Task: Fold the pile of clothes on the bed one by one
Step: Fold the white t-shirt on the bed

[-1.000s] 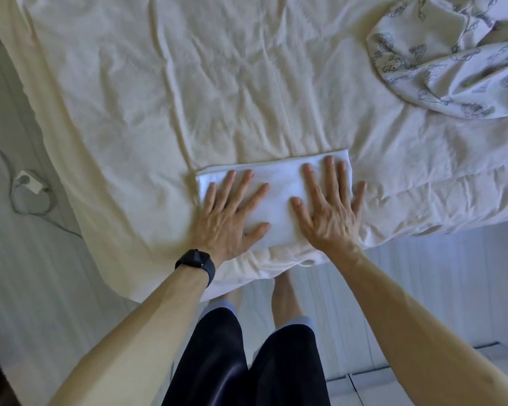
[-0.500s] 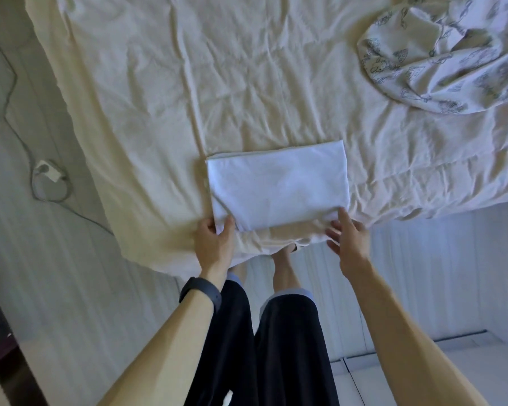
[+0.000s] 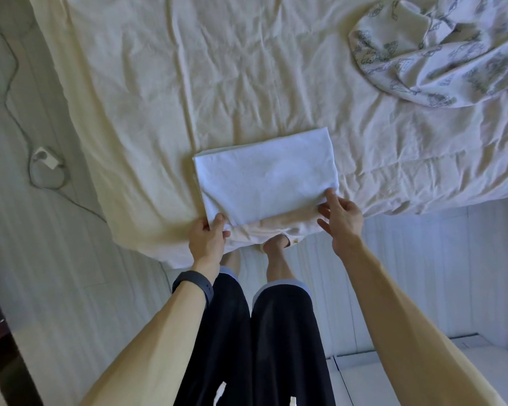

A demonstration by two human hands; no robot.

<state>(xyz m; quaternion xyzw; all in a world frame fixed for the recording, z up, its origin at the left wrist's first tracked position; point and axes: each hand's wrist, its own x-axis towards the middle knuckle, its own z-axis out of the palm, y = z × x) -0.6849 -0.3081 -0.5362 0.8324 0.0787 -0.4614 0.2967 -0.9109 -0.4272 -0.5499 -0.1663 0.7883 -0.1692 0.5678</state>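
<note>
The left hand pinches the near-left corner of the folded white cloth, thumb on top. The right hand, fingers loosely spread, touches the near-right corner; whether it grasps is unclear. The cloth lies at the near edge of the cream-sheeted bed. On the pale floor at left lies a charger; a patterned garment sits crumpled far right.

Person in black shorts, arms bare.
A black fitness band is on the left wrist; the shorts have light blue cuffs and white drawstring ends; the feet are bare.
</note>
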